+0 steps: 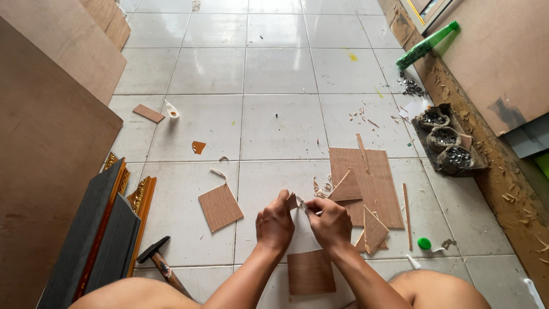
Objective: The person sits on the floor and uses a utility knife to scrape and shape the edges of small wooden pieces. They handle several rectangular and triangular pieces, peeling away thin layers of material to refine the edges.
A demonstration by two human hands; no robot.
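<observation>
My left hand [274, 222] and my right hand [329, 222] meet just above the white tiled floor, both pinching a small thin wood piece [292, 201] between the fingertips. My right hand also seems to hold a small pale blade against it, though it is mostly hidden. Right of my hands lies a brown plywood sheet [374, 180] with triangular offcuts [374, 229] on it. A square wood piece [310, 272] rests between my forearms, another [219, 206] to the left.
A hammer [159, 262] lies at lower left beside dark and gold frame mouldings [108, 229]. Large boards [46, 149] lean on the left. Small bags of nails [445, 140] sit at the right wall, with a green bottle [426, 44] and a green cap [424, 243].
</observation>
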